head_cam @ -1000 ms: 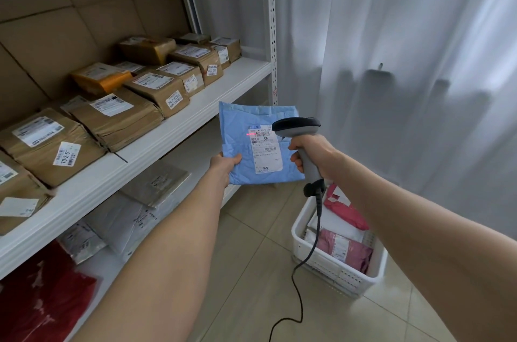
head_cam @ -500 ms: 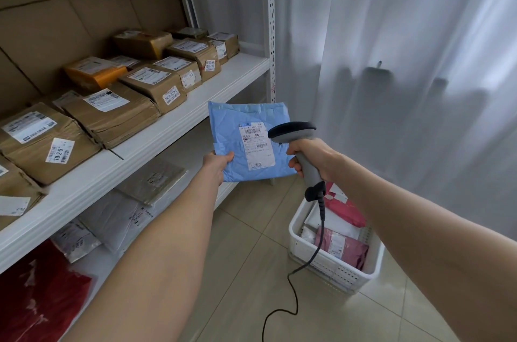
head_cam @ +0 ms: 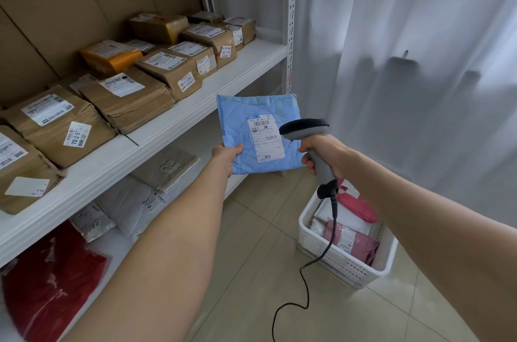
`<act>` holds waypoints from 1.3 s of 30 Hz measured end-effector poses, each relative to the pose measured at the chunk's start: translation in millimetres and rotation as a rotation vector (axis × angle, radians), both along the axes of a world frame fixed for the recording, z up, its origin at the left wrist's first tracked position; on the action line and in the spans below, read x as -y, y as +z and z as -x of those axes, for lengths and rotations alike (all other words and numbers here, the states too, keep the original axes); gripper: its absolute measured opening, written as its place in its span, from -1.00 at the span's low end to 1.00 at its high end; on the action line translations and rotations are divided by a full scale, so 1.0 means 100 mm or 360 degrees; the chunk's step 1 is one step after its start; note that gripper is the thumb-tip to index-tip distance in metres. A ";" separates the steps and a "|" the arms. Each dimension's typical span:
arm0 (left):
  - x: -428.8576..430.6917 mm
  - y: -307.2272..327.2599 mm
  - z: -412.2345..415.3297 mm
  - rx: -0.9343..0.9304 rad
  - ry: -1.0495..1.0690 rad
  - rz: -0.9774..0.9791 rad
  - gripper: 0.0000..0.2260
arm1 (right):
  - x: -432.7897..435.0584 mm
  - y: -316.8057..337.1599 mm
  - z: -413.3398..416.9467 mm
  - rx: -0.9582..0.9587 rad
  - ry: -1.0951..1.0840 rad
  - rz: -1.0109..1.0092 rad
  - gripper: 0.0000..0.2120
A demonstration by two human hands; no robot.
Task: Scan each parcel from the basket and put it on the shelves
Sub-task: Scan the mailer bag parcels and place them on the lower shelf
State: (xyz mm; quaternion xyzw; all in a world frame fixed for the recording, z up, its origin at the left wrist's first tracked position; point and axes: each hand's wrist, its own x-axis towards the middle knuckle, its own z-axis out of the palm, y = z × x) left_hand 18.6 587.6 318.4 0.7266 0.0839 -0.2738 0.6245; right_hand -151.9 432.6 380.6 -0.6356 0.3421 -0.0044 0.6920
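**A:** What is held, as seen from the head?

**B:** A blue parcel (head_cam: 251, 123) is pinched at its lower left corner by the fingers (head_cam: 236, 149) of the left hand (head_cam: 226, 158), with its label (head_cam: 267, 138) turned up. A scanner (head_cam: 305, 128) is gripped by the right hand (head_cam: 326, 154). Those fingers are curled round the handle, and the scanner's head lies just right of the label.

**A:** Is a scan being made?

**B:** That cannot be told. No beam is seen on the label (though the scanner's head is aimed at it).

**A:** How much is done?

**B:** Brown boxes (head_cam: 167, 70) are ranged on the upper shelf (head_cam: 251, 58), above and left of the left fingers. Flat mailers (head_cam: 165, 166) are laid on the lower shelf (head_cam: 195, 133). Much of the work may therefore be judged done. The blue parcel is not yet placed. Below the right fingers, the basket (head_cam: 344, 263) on the floor holds pink parcels (head_cam: 352, 241) and something white, so several are left to be scanned and shelved.
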 end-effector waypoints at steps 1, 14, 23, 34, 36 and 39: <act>-0.01 -0.01 0.00 -0.0010 0.0003 0.0016 -0.70 | 0.00 -0.02 -0.01 0.0012 -0.0028 -0.0008 -0.94; -0.35 -0.40 0.05 -0.0219 0.0180 0.0079 -0.62 | -0.15 -0.59 -0.33 -0.0134 -0.0335 -0.0064 -0.84; -0.57 -0.67 -0.05 -0.0316 0.0383 0.0129 -0.65 | -0.58 -0.83 -0.73 -0.0124 -0.0193 -0.0443 -0.64; -0.72 -0.88 -0.59 -0.0316 0.0392 0.0185 -0.69 | -0.67 -1.19 -1.35 -0.0132 -0.0314 -0.0581 -0.73; -0.58 -0.95 -0.69 -0.0355 0.0373 0.0163 -0.74 | -0.57 -1.26 -1.49 -0.0126 -0.0262 -0.0645 -0.71; -0.31 -1.06 -0.90 -0.0413 0.0337 0.0182 -0.77 | -0.34 -1.41 -1.78 -0.0116 -0.0300 -0.0622 -0.87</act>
